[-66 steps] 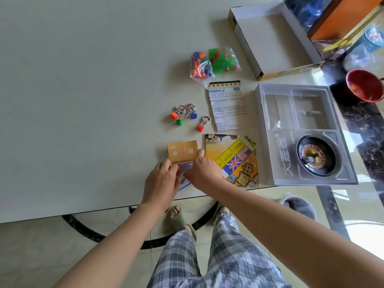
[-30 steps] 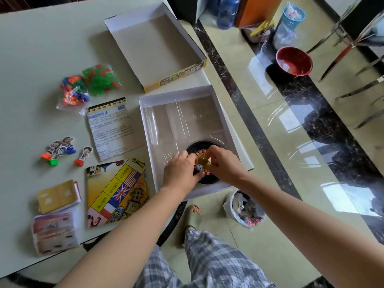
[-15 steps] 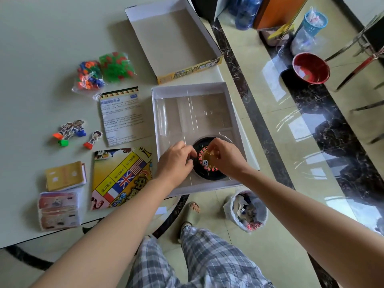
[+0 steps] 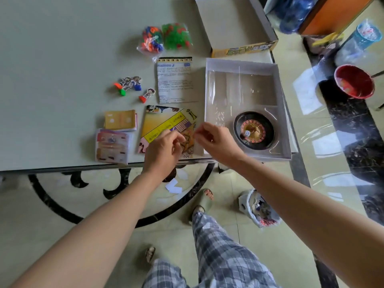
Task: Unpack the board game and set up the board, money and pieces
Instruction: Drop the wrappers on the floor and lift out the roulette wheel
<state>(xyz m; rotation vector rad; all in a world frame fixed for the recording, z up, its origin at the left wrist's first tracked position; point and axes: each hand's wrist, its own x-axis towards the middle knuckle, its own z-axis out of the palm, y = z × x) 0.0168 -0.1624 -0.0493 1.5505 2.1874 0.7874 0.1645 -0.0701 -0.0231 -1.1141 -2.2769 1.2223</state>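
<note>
My left hand [image 4: 164,146] and my right hand [image 4: 214,140] hover close together over the folded game board [image 4: 164,121] near the table's front edge. Left fingers are curled with nothing seen in them. My right thumb and forefinger are pinched; anything between them is too small to see. To the right, the roulette wheel [image 4: 253,129] with a white die [image 4: 247,133] sits in the box tray [image 4: 241,64]. A yellow money stack [image 4: 120,119] and a card stack [image 4: 112,145] lie left of the board. Pawns [image 4: 128,84] lie beyond them.
Two bags of plastic pieces [image 4: 150,41] [image 4: 176,36] and a rule sheet [image 4: 174,80] lie farther back on the table [image 4: 62,48]. The box lid [image 4: 234,23] sits behind the tray. On the floor are a red bowl [image 4: 353,82] and a plastic bag [image 4: 259,208].
Both hands have left the roulette wheel and moved left, now over the folded board. The die stays on the wheel.
</note>
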